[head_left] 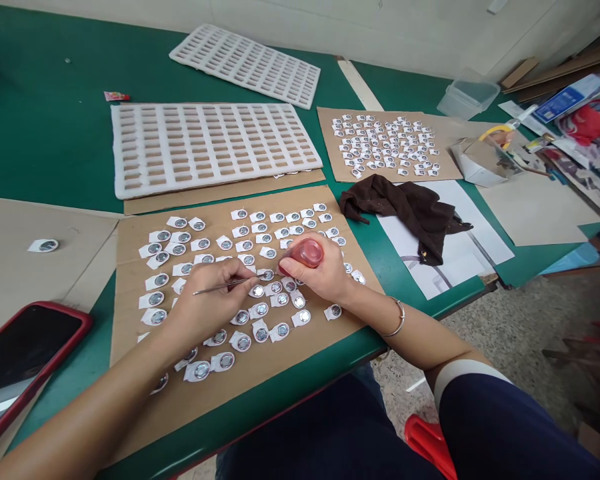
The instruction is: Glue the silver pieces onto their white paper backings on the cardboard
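Note:
My left hand [213,293] pinches a thin metal pick [217,287], its tip close to a small round silver piece on a white paper tab [266,274]. In my right hand [325,272] is a small squeeze bottle [307,253] of reddish liquid, tilted with its nozzle end down toward that same piece. Whether the nozzle touches it I cannot tell. Both hands are above a brown cardboard sheet [280,393], where several more such silver pieces on white tabs [223,361] lie in loose rows. My hands hide some of them.
White foam trays with slots [215,143] lie behind the sheet. A second cardboard sheet [330,133] with more pieces is at back right. A brown cloth [405,210] rests on paper. A red-cased phone [30,347] lies at left, and yellow-handled scissors [497,130] sit in a box at right.

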Available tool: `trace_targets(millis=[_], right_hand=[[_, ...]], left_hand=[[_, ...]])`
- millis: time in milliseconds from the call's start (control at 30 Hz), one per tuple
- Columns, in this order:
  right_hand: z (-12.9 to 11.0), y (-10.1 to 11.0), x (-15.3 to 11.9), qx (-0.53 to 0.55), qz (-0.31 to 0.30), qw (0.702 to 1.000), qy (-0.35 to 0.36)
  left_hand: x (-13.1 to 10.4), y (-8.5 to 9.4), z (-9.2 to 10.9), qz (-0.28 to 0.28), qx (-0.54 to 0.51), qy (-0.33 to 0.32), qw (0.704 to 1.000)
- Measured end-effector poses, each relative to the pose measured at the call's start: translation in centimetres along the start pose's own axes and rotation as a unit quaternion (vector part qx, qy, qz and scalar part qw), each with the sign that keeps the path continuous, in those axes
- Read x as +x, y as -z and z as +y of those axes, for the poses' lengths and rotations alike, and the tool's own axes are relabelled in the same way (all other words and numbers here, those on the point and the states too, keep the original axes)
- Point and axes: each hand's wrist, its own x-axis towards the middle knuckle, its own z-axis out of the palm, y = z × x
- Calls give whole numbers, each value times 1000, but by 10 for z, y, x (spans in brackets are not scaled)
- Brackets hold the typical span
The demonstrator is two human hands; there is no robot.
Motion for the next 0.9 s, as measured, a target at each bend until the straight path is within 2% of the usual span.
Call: trace_targets(millis=[900], right_hand=[[2,0,-1,-3,-6,1000,21]], left_hand=[[0,0,2,-2,14,-2,1000]])
